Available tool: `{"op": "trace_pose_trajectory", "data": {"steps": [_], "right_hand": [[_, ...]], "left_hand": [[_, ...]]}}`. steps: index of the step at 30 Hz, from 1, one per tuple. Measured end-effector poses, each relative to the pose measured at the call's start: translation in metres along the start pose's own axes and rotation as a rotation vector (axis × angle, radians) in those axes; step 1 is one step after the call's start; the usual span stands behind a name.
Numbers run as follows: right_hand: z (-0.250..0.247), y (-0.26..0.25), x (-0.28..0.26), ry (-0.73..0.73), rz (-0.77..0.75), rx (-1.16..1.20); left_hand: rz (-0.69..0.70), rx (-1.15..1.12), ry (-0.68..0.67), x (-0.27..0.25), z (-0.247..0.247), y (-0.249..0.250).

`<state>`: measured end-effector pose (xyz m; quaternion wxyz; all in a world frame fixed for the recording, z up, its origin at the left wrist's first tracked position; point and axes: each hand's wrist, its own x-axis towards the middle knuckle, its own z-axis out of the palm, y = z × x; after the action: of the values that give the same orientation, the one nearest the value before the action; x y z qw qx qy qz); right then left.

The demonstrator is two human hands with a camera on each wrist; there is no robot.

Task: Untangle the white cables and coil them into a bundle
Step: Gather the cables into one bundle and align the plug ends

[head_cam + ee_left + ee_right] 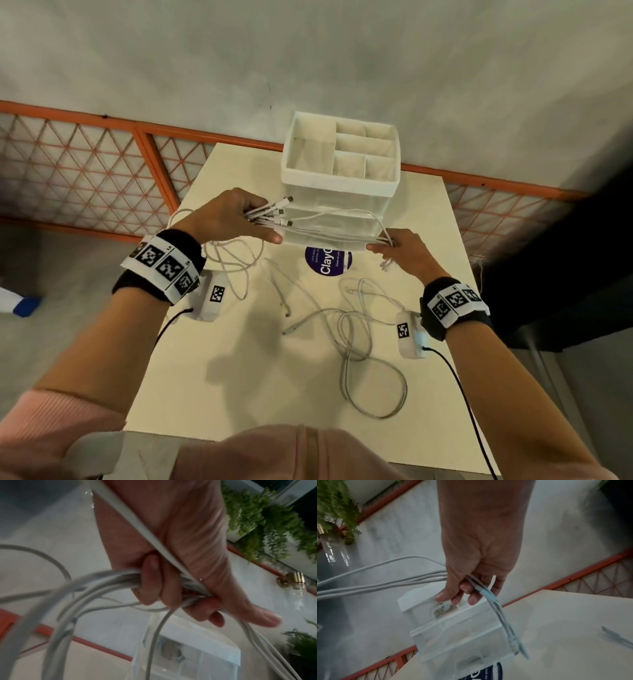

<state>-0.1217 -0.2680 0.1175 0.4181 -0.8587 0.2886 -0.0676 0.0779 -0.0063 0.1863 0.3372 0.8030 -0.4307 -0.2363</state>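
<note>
Stretching the white cables (329, 228) level before the organizer (340, 171), my left hand (236, 219) clenches one end, my right hand (404, 251) pinches the other.

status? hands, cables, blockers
Left hand grips cable ends; right hand pinches the strands' far end. Loose cable on table. Organizer close behind.

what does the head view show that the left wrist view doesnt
Only the head view shows the right hand pinching the far end of the white cables, the loose cables on the table, and the purple sticker. Only the left wrist view shows the fingers curled round the strands, and green plants. Both show the left hand and the white organizer.
</note>
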Motion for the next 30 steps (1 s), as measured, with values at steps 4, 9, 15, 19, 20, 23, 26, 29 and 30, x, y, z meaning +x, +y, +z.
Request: {"op": "trace_pose_trajectory", "data": {"steps": [4, 9, 15, 19, 20, 23, 26, 29, 30], "right_hand": [[0.011, -0.005, 0.02, 0.007, -0.023, -0.015], [0.048, -0.007, 0.034, 0.136, -0.072, -0.189], [0.122, -0.024, 0.01, 0.072, -0.426, -0.313], [0.165, -0.015, 0.005, -0.598, -0.425, -0.456], [0.173, -0.01, 0.005, -0.683, -0.423, -0.502], [0.183, -0.001, 0.004, -0.696, -0.443, -0.502], [0.178, 0.001, 0.008, -0.683, -0.419, -0.511], [0.169, -0.011, 0.01, -0.719, -0.455, -0.454], [0.162, -0.022, 0.01, -0.736, -0.453, -0.35]], "left_hand": [[-0.028, -0.024, 0.07, -0.001, 0.003, -0.019], [-0.05, 0.114, 0.407, 0.009, 0.013, -0.041], [-0.106, 0.127, 0.533, 0.024, 0.028, -0.045], [-0.117, 0.142, 0.453, 0.032, 0.04, -0.051], [-0.112, 0.139, 0.434, 0.032, 0.044, -0.052], [-0.117, 0.124, 0.379, 0.03, 0.054, -0.055], [-0.142, 0.114, 0.331, 0.028, 0.06, -0.056], [-0.168, 0.147, 0.326, 0.026, 0.062, -0.052], [-0.176, 0.149, 0.333, 0.027, 0.063, -0.051]]}}
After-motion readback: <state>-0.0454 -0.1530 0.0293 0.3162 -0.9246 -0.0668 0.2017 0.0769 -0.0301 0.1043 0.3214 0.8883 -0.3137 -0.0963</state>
